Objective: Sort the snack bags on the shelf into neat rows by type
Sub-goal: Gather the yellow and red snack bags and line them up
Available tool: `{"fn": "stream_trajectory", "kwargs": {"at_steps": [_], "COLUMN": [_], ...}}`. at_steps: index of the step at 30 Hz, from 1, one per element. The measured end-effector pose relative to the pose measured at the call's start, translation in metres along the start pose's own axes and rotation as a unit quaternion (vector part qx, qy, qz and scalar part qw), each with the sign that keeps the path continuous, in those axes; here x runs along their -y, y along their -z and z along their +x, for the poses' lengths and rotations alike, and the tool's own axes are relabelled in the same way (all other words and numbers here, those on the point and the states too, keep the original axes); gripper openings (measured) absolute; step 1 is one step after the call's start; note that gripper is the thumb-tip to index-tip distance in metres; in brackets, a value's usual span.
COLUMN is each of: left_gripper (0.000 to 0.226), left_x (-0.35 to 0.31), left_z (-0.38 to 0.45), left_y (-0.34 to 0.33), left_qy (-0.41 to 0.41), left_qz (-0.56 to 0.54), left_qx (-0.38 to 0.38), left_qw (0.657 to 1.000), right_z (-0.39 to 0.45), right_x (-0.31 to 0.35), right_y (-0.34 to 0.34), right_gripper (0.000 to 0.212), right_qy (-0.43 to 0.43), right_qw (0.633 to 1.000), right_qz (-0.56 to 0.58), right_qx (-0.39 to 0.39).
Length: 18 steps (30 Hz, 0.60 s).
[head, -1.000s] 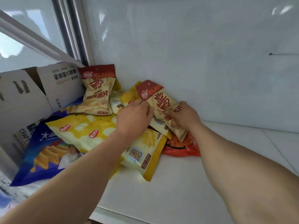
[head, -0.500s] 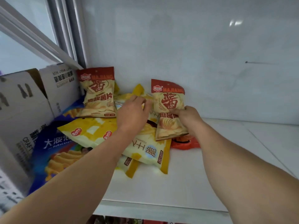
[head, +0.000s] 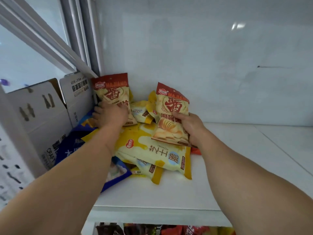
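Above the shelf (head: 237, 167), right hand (head: 189, 126) grips red-topped bag (head: 171, 116).

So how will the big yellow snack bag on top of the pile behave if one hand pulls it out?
The big yellow snack bag looks puffed with air, so probably light for its size. Its glossy film may slip over the bags beneath. It lies across a smaller yellow bag and the blue bag, so pulling could drag those along. It would likely sag if held by one corner.

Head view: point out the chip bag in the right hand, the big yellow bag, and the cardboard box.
chip bag in the right hand (head: 171, 114), head view, on the printed front, mid-bag.
big yellow bag (head: 152, 150), head view, on its pale front panel.
cardboard box (head: 42, 119), head view, on its side wall.
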<state>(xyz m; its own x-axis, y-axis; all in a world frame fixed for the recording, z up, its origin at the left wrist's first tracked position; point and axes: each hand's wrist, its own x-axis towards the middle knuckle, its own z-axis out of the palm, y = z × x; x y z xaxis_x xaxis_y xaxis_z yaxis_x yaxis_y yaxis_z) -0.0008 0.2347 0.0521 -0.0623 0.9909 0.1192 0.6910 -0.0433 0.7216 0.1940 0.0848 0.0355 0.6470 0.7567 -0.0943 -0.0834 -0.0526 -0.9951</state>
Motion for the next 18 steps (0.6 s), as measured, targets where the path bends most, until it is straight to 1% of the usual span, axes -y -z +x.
{"fn": "stream_trajectory", "kwargs": {"at_steps": [2, 4, 6, 9, 10, 11, 14, 16, 18], "left_gripper": [0.106, 0.115, 0.124, 0.137, 0.139, 0.139, 0.129, 0.112, 0.089], "left_x": [0.001, 0.001, 0.003, 0.007, 0.008, 0.009, 0.011, 0.01, 0.007], "left_z": [0.008, 0.013, 0.015, 0.022, 0.024, 0.024, 0.02, 0.015, 0.007], "left_y": [0.002, 0.004, 0.007, 0.015, 0.018, 0.02, 0.023, 0.025, 0.028], "left_qy": [0.015, 0.01, -0.002, -0.012, -0.012, -0.014, -0.047, -0.075, -0.099], "left_qz": [0.005, 0.019, 0.036, 0.046, 0.046, 0.046, 0.021, -0.043, -0.118], "left_qx": [0.038, 0.067, 0.081, 0.098, 0.105, 0.109, 0.089, 0.071, 0.068], "left_qw": [0.999, 0.998, 0.996, 0.994, 0.993, 0.993, 0.995, 0.994, 0.986], "right_z": [-0.005, -0.011, -0.015, -0.024, -0.025, -0.027, -0.032, -0.035, -0.038], "right_x": [-0.003, -0.006, -0.009, -0.008, -0.008, -0.008, -0.008, -0.009, -0.01], "right_y": [-0.013, -0.024, -0.031, -0.038, -0.038, -0.039, -0.039, -0.038, -0.036], "right_gripper": [0.041, 0.041, 0.049, 0.068, 0.07, 0.066, 0.04, 0.031, 0.023], "right_qy": [-0.002, -0.002, -0.005, -0.003, -0.001, 0.004, 0.017, 0.019, 0.023], "right_qw": [1.0, 1.0, 1.0, 0.998, 0.998, 0.998, 0.997, 0.997, 0.996], "right_qz": [0.003, -0.001, -0.013, -0.033, -0.041, -0.043, -0.035, -0.028, -0.024], "right_qx": [0.0, -0.012, -0.027, -0.046, -0.05, -0.054, -0.069, -0.074, -0.081]}}
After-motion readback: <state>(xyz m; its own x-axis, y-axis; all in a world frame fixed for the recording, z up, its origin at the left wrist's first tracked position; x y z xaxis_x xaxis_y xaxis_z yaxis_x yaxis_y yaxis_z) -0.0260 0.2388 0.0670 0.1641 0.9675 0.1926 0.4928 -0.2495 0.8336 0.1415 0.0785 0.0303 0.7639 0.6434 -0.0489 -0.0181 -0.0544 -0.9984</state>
